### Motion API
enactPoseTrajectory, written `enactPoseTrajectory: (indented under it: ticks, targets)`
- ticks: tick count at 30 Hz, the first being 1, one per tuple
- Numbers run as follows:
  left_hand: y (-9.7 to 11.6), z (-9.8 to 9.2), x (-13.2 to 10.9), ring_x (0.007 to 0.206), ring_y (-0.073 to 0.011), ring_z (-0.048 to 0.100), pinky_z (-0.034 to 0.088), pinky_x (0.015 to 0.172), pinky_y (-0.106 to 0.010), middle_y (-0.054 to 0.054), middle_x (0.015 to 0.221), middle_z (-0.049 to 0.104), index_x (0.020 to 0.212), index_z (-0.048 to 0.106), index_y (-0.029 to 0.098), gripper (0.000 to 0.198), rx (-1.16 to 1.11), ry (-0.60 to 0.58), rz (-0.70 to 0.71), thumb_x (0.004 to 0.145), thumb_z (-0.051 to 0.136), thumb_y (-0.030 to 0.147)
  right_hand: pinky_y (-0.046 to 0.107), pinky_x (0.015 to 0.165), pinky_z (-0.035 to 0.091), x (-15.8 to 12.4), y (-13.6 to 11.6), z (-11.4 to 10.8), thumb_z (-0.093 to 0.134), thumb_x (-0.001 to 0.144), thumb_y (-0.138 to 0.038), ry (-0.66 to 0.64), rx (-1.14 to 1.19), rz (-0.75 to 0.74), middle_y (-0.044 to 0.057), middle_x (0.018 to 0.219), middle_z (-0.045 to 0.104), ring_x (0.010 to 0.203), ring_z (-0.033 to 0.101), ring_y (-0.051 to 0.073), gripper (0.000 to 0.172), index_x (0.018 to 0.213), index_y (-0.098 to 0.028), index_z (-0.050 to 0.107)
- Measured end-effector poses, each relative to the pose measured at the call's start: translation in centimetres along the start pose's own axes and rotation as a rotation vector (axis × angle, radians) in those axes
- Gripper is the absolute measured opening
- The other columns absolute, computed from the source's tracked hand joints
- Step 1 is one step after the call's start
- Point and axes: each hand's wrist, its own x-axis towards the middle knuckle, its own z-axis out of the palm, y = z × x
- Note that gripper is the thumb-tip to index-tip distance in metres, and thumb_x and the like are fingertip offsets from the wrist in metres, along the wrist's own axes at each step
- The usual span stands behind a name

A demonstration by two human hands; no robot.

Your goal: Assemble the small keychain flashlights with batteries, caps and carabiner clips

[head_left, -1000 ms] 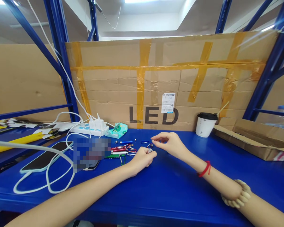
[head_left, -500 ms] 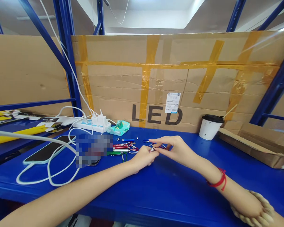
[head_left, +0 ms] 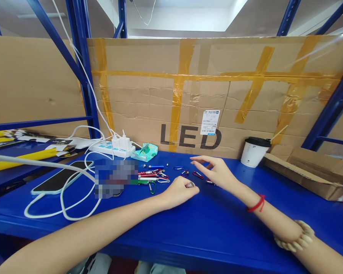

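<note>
My left hand (head_left: pixel 181 194) is closed around a small silver metal piece (head_left: pixel 190 185); most of it is hidden in the fingers. To its right my right hand (head_left: pixel 214 171) hovers above the table with fingers stretched out and holds nothing. Below that hand lies a small dark and silver piece (head_left: pixel 210 182), partly covered. A red carabiner (head_left: pixel 198 175) and a blue carabiner (head_left: pixel 178 168) lie between and behind the hands. Left of them are several slim metal tubes with carabiners, among them a silver tube (head_left: pixel 148 179), a green carabiner (head_left: pixel 152 187) and a blue tube (head_left: pixel 156 166).
A phone (head_left: pixel 63 179) and looping white cables lie at the left, before a power strip (head_left: pixel 111 149) with plugs. A green packet (head_left: pixel 145 152) sits beside it. At the right stand a lidded cup (head_left: pixel 253 154) and a cardboard tray (head_left: pixel 305 173). Large cardboard (head_left: pixel 148 102) closes the back.
My right hand has come away from the left, moving right, and its fingers have opened. My left hand keeps the small silver piece and has shifted slightly right.
</note>
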Motion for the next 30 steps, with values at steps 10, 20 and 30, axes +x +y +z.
enactPoseTrajectory:
  ticks: [10,20,30]
  targets:
    - [-0.1,0.2,-0.6,0.043,-0.005,0.02,0.016,0.046,-0.024,0.007,0.039,0.024,0.041,0.026,0.016,0.033,0.12,-0.049,0.122,0.066,0.047,0.015,0.036,0.088,0.044,1.9,0.6,3.9,0.051,0.083,-0.026,-0.172,-0.147,-0.35,0.005,0.107,0.062,0.1,0.056,0.017,0.023,0.103,-0.021,0.063]
    - [0.3,0.0,-1.6,0.044,-0.0032,0.013,0.011,0.044,-0.026,0.008,0.04,0.018,0.04,0.022,0.017,0.037,-0.05,-0.221,0.237,0.065,0.048,0.012,0.028,0.087,0.044,10.7,-4.5,10.4,0.05,0.085,-0.022,-0.482,-0.121,-0.668,0.007,0.107,0.062,0.097,0.057,0.015,0.025,0.104,-0.016,0.065]
    - [-0.4,0.3,-1.2,0.045,-0.0035,0.014,0.014,0.045,-0.024,0.008,0.042,0.018,0.04,0.021,0.017,0.037,-0.015,-0.142,0.258,0.064,0.048,0.013,0.019,0.058,0.045,11.6,-5.3,12.8,0.059,0.062,-0.002,-0.502,-0.168,-0.46,0.004,0.072,0.069,0.063,0.06,0.012,0.023,0.078,-0.013,0.072]
